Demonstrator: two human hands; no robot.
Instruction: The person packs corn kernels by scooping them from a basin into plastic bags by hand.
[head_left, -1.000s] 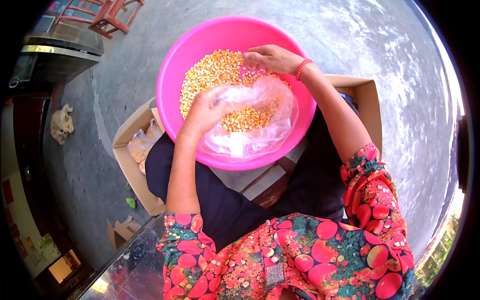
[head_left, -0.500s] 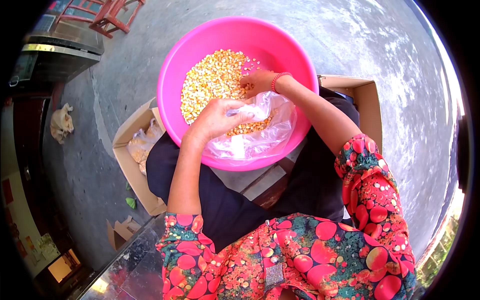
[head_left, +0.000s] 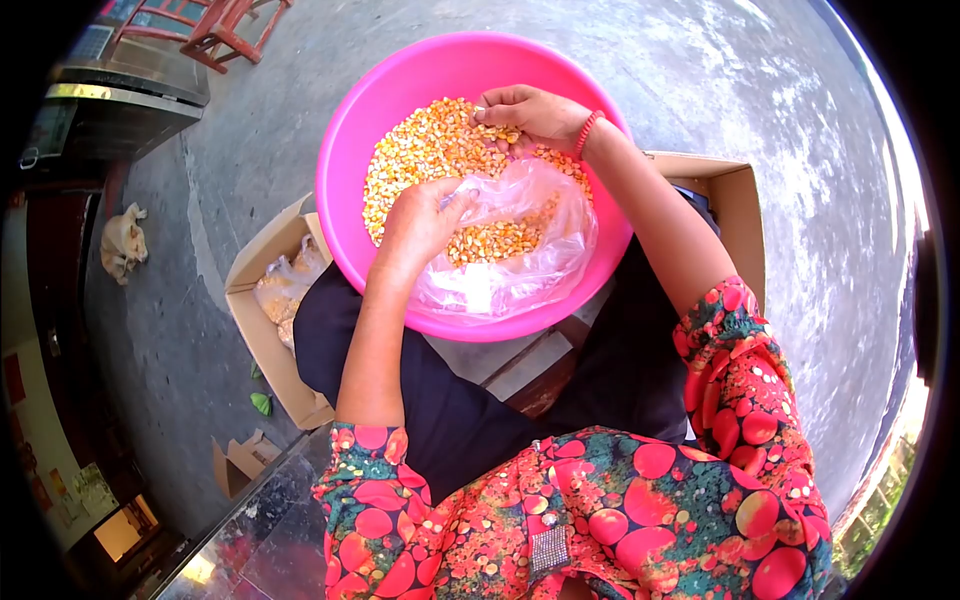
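Observation:
A wide pink basin [head_left: 350,130] rests at my lap, with loose yellow corn kernels [head_left: 420,140] spread over its bottom. Inside its near part lies a clear plastic bag [head_left: 560,250] with some kernels in it. My left hand [head_left: 422,222] pinches the left edge of the bag's mouth between thumb and fingers. Above the kernels at the basin's far right, my right hand [head_left: 535,112] is cupped around a handful of corn; a red beaded bracelet circles that wrist.
Left of my legs stands a cardboard box [head_left: 265,310] holding bagged pale goods. Another open cardboard box [head_left: 735,200] is at my right. A red wooden chair [head_left: 225,35] stands far left, and a pale bag [head_left: 123,245] lies on the concrete floor.
My right hand has risen from beside the bag's mouth toward the basin's far side, now with corn in it. The bag's mouth opens wider, and my left hand has shifted slightly.

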